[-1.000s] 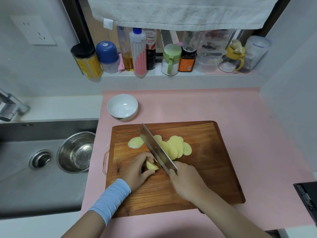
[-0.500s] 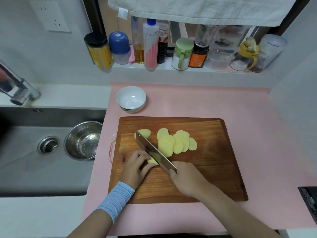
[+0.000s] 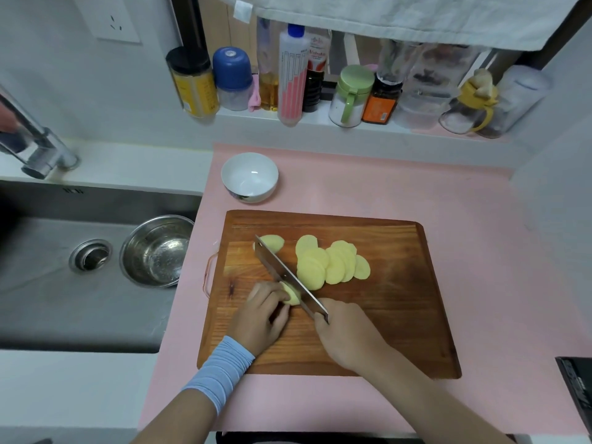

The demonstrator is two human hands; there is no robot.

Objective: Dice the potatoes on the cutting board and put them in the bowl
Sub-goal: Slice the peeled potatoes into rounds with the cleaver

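A wooden cutting board [image 3: 400,315] lies on the pink mat. Several pale yellow potato slices [image 3: 330,264] overlap in a fan near its middle, and one slice [image 3: 272,242] lies apart at the back left. My left hand [image 3: 262,312] holds the small remaining potato end [image 3: 292,296] with curled fingers. My right hand [image 3: 349,334] grips the handle of a cleaver [image 3: 288,277], whose blade rests edge-down against that potato end, tip pointing to the back left. An empty white bowl [image 3: 250,176] stands behind the board.
A steel sink [image 3: 48,283] to the left holds a metal bowl [image 3: 157,251], with a tap [image 3: 35,142] above. Jars and bottles [image 3: 288,75] line the back ledge under a hanging towel [image 3: 400,14]. A black object [image 3: 576,389] sits at the right edge.
The cleaver blade has come down from a raised tilt onto the potato end beside my left fingers. The camera view shifted, so the board appears further right and lower.
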